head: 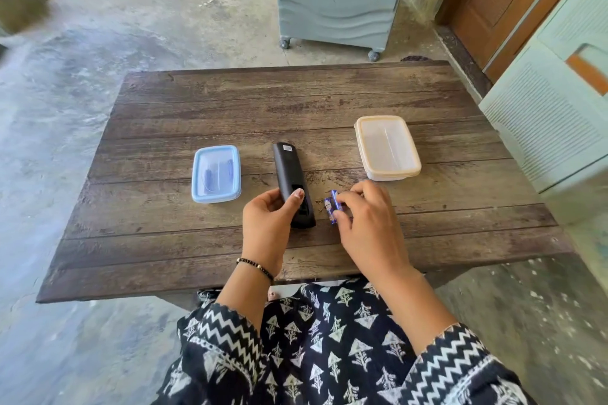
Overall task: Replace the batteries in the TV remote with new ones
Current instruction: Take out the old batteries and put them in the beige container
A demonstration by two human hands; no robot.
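Nearest, at six o'clock of the table (460,214), left hand (266,227) grips the face-down remote (291,174) at its near end, while right hand (368,223) pinches blue batteries (330,205) at its three o'clock.

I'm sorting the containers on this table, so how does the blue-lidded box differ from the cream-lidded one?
The small blue-lidded plastic box lies left of the black remote; the larger cream-lidded plastic box lies to the right. Dark bluish items show through the blue-lidded one; nothing shows in the cream-lidded one. Both are rectangular, translucent, lidded, and rest flat on the wooden table.
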